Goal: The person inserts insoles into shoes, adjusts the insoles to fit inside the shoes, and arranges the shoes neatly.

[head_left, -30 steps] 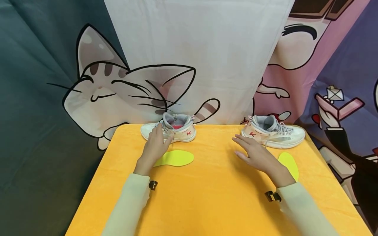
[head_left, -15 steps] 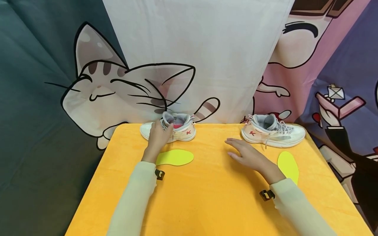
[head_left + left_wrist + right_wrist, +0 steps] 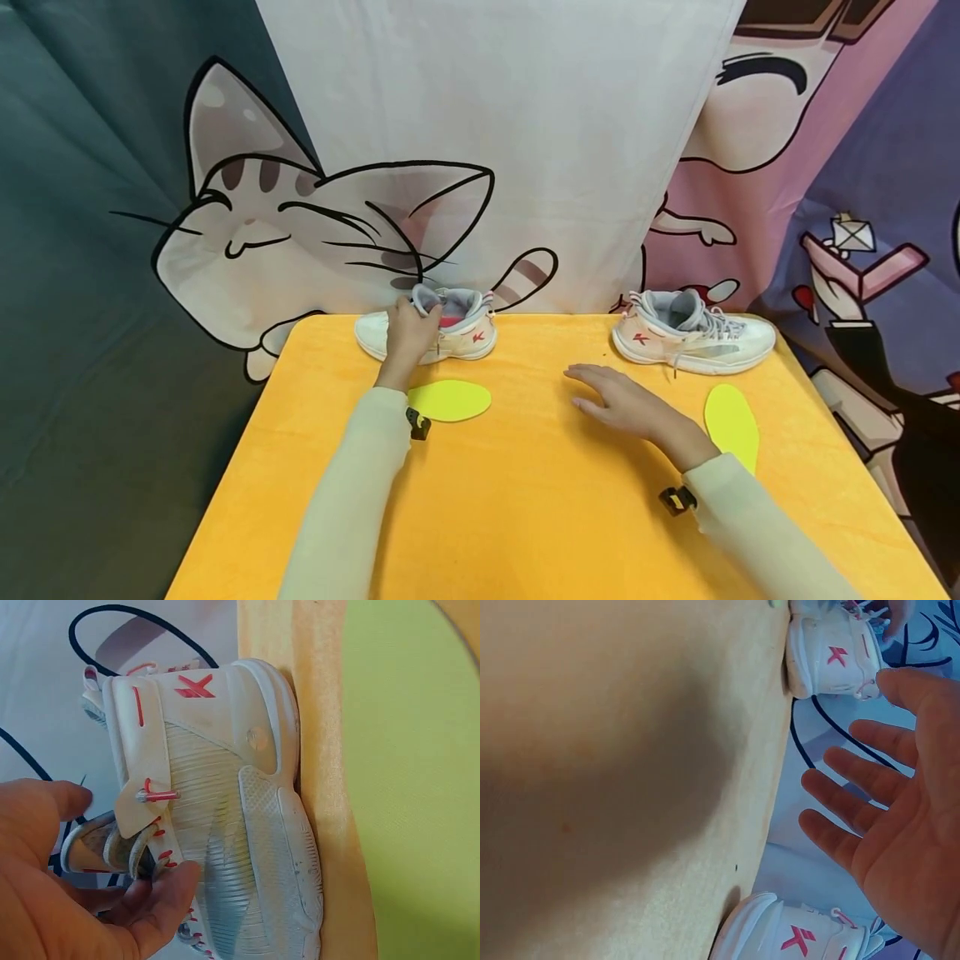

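Observation:
At the tongue and laces of the left white sneaker is my left hand. Up close in the left wrist view, its fingers curl against the lace area while the thumb is beside the grey tongue. The sneaker stands upright, toe to the left, its front partly hidden by the hand. My right hand hovers over the table, fingers apart and holding nothing. Beyond it the right white sneaker points its toe right. A yellow-green insole lies before the left sneaker, another insole before the right one.
Both sneakers stand along the back edge of the yellow-covered table. Directly behind hangs a printed cloth with a cartoon cat. My right forearm covers the near end of the right insole.
My left hand has shifted right along the left sneaker and closed in on its tongue. The right hand has drifted left and slightly nearer to me. Sneakers and insoles stay in place.

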### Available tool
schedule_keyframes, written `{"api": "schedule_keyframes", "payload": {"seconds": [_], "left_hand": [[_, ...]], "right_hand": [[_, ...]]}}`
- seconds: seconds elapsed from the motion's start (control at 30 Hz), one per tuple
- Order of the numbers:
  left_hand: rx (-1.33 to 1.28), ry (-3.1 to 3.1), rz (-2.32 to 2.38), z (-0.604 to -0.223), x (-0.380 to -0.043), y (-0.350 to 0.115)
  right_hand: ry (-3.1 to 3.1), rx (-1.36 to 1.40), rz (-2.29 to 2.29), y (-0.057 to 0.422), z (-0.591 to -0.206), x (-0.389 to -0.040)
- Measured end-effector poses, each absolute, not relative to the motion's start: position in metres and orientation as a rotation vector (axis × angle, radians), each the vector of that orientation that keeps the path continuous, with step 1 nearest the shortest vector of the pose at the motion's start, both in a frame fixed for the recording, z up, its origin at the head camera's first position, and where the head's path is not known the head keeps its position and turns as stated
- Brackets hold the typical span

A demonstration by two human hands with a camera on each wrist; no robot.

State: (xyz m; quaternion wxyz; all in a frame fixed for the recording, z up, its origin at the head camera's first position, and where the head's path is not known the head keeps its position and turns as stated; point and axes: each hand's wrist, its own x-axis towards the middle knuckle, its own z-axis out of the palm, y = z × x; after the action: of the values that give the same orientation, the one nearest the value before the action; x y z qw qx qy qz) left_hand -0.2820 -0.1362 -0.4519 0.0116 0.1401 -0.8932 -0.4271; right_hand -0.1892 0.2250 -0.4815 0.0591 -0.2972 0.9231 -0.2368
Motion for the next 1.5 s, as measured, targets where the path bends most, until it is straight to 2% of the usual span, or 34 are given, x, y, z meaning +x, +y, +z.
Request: {"api": "schedule_keyframes", "payload": {"seconds": [0.57, 0.87, 1.13, 1.5], "left_hand": [[0.416, -2.67, -1.352, -0.453, -0.287, -0.138], [0.294, -2.633, -1.295, -0.448, -0.28, -0.139], [0.199, -2.621, -1.233, -0.429, -0.268, -0.14], [-0.001, -2.729, -1.109, -0.413, -0.244, -0.127]], "right_hand": [[2.78, -0.928, -0.701, 0.226, -0.49, -0.198], [2.823, -0.906, -0.761, 0.226, -0.466, -0.213], [2.821, -0.905, -0.784, 0.219, -0.45, -0.222], [2.663, -0.788, -1.091, 0.199, -0.434, -0.23]]}}
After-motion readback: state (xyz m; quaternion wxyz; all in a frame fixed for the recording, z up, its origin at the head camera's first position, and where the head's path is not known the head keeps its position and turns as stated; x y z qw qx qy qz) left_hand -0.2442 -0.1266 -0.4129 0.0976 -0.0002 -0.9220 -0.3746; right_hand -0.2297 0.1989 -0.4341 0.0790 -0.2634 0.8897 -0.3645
